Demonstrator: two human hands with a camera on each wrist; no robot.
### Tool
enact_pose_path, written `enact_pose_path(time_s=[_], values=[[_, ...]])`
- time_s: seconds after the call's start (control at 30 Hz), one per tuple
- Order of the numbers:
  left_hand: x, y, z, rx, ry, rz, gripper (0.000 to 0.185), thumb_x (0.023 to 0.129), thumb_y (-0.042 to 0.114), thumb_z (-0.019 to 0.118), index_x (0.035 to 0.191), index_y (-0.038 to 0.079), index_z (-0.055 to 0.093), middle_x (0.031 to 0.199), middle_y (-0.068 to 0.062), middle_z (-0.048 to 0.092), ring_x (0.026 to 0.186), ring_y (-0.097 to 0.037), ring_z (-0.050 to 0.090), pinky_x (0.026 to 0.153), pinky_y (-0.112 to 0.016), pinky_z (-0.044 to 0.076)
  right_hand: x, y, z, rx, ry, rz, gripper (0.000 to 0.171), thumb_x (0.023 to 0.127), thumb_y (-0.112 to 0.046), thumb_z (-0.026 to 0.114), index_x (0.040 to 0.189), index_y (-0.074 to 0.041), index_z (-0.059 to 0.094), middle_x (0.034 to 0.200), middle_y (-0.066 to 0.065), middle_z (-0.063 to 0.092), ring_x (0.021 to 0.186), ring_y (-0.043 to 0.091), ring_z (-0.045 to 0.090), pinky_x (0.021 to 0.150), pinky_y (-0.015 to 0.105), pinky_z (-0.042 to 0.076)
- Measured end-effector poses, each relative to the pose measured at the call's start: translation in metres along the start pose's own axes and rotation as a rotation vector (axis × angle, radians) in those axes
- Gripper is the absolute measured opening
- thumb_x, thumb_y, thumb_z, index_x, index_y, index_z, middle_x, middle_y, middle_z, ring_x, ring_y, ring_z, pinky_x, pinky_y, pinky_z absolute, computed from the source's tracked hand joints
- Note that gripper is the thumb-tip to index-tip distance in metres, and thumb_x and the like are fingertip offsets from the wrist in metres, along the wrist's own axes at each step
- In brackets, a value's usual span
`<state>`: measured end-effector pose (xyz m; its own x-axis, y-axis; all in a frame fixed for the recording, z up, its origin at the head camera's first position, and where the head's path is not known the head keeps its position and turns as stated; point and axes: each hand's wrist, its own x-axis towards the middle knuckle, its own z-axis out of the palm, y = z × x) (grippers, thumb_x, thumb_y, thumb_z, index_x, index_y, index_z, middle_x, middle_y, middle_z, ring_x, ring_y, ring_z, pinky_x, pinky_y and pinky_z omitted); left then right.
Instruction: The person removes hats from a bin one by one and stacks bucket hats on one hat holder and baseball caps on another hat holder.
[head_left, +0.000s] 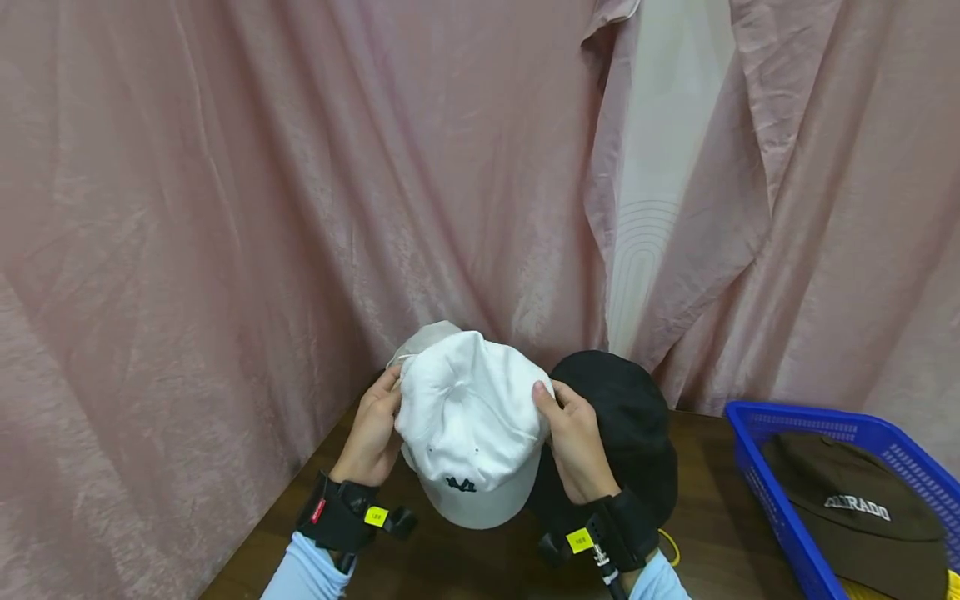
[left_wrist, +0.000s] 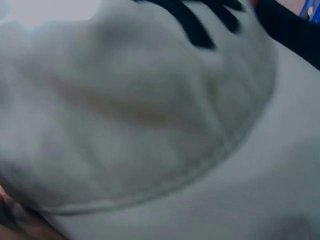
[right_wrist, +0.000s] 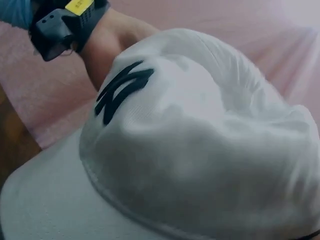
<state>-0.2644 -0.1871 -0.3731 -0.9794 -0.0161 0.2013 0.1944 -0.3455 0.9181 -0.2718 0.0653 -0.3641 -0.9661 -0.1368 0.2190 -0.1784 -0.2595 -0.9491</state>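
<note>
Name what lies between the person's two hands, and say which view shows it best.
A white cap with a dark embroidered logo lies between them: the left hand grips one side of its crown, the right hand the other. The head view shows this best.

Soft, even light fills the head view, brightest on the pale gap in the pink curtain, with wide-angle bending toward the edges. The white cap shows faint shadows in its creases. Both wrist views sit too close: blurred, hazy, with washed-out glare in the top corners.
</note>
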Motion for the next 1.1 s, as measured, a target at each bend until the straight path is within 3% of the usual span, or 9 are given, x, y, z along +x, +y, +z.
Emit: enact_pose_path(time_s=[0.23,0.47,0.6,0.8,0.9,1.1], values=[[0.001,0.003,-0.017,-0.050,-0.023,-0.018,0.019,0.107,0.022,0.051,0.113,0.009,0.064,0.101,0.000,0.062,0.088,-0.013,0.060,0.074,-0.025,0.051,0.010,0.008,0.009,-0.064,0.011,0.040,0.033,0.106,-0.017,0.052,0.131,0.005,0.056,0.119,0.015,0.060,0.100,0.021,0.059,0.085,0.032,0.049],[0.004,0.001,-0.027,-0.001,0.091,-0.059,0.015,0.103,0.024,0.061,0.102,0.012,0.069,0.104,-0.002,0.064,0.091,-0.014,0.062,0.073,-0.025,0.052,0.019,0.012,0.019,-0.204,0.041,0.032,0.031,0.108,-0.020,0.050,0.125,0.003,0.063,0.115,0.013,0.062,0.100,0.020,0.056,0.088,0.034,0.044],[0.005,0.001,-0.030,0.064,0.137,-0.038,0.012,0.102,0.019,0.062,0.108,0.009,0.066,0.107,-0.003,0.062,0.092,-0.013,0.062,0.073,-0.024,0.051,0.024,0.013,0.025,-0.257,0.036,0.015,0.028,0.105,-0.014,0.054,0.126,0.002,0.063,0.115,0.015,0.065,0.099,0.022,0.059,0.085,0.033,0.045],[0.010,-0.003,-0.035,0.205,0.155,0.007,0.028,0.104,0.017,0.058,0.127,0.001,0.056,0.110,-0.005,0.067,0.095,-0.015,0.065,0.077,-0.026,0.053,0.033,0.017,0.034,-0.332,0.058,0.004,0.027,0.103,-0.009,0.054,0.126,-0.002,0.065,0.115,0.013,0.067,0.099,0.024,0.060,0.082,0.034,0.047],[0.013,-0.004,-0.036,0.260,0.180,0.032,0.028,0.105,0.018,0.057,0.128,0.002,0.056,0.108,-0.005,0.069,0.094,-0.016,0.066,0.076,-0.027,0.053,0.037,0.021,0.039,-0.339,0.089,0.006,0.027,0.102,-0.009,0.055,0.126,-0.004,0.066,0.109,0.012,0.068,0.095,0.023,0.060,0.079,0.033,0.047],[0.024,-0.010,-0.034,0.279,0.261,0.069,0.027,0.104,0.020,0.058,0.124,0.002,0.060,0.100,-0.003,0.073,0.086,-0.014,0.067,0.072,-0.027,0.053,0.045,0.030,0.049,-0.329,0.162,0.008,0.027,0.102,-0.009,0.057,0.126,-0.004,0.067,0.102,0.012,0.069,0.090,0.023,0.060,0.074,0.033,0.047]])
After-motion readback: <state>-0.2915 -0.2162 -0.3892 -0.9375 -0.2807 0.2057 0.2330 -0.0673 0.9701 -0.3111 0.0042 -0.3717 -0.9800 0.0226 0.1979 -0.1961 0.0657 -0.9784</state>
